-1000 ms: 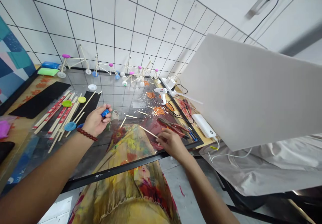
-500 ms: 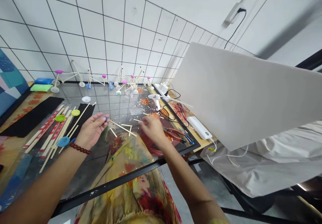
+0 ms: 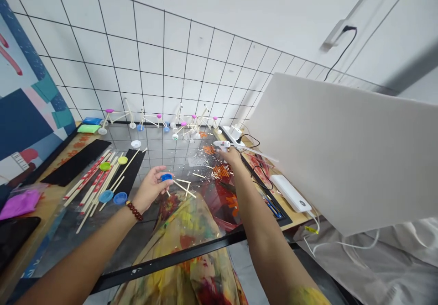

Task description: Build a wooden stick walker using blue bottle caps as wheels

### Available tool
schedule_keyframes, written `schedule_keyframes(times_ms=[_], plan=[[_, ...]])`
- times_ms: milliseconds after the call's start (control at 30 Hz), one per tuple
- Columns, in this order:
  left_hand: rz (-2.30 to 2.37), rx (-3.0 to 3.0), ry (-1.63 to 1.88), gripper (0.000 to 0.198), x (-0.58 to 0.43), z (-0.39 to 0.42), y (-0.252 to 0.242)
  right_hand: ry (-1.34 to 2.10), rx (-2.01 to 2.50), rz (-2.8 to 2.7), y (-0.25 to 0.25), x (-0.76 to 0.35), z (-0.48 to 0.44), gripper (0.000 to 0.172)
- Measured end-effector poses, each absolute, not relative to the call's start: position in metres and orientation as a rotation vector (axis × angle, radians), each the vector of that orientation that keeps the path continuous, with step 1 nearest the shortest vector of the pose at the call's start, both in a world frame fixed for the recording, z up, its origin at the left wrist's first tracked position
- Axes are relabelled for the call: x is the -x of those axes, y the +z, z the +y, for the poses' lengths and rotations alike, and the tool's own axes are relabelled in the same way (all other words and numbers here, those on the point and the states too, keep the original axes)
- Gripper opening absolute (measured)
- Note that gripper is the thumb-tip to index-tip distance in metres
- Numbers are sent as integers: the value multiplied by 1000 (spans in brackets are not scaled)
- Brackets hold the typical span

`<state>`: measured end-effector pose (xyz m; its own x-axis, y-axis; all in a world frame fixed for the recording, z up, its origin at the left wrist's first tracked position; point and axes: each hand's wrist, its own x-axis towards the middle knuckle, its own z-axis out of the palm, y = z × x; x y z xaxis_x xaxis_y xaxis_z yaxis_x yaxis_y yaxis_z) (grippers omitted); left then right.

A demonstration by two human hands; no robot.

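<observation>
My left hand [image 3: 153, 188] pinches a blue bottle cap [image 3: 166, 177] above the glass-topped table. A thin wooden stick [image 3: 185, 189] runs from beside that cap to the right; whether it is fixed to the cap I cannot tell. Short stick pieces [image 3: 188, 189] lie around it. Farther right, my right hand [image 3: 232, 157] is closed around the handle of a white glue gun [image 3: 222, 144], its fingers partly hidden. Another short stick [image 3: 199, 175] rests between the two hands.
Bundled chopsticks [image 3: 99, 177] lie on the left with a light blue cap [image 3: 106, 196], a green cap [image 3: 105, 166] and others. Small stick-and-cap models [image 3: 185, 124] line the back near a wire grid. A white board [image 3: 325, 145] leans at right, beside a white power bank [image 3: 290, 192].
My right hand has left the short stick and moved away to the glue gun. In my left hand the blue cap has turned and now shows more. The view has shifted left.
</observation>
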<state>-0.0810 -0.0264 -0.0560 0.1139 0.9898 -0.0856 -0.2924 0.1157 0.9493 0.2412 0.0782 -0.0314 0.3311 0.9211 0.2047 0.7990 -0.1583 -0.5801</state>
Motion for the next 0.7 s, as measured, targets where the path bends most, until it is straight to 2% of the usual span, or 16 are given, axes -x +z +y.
schedule_keyframes(times_ms=[233, 433, 600, 700], plan=[[1022, -990, 1218, 59, 81, -26, -54, 372, 2031, -1366, -27, -243, 82, 30], [1069, -1073, 1305, 48, 86, -23, -54, 428, 1793, -1302, -20, -237, 56, 44], [1131, -1067, 1388, 65, 94, -18, -59, 659, 1529, -1372, -31, -206, 23, 58], [1154, -1080, 1408, 67, 96, -16, -59, 836, 1363, -1428, -36, -190, 10, 52]])
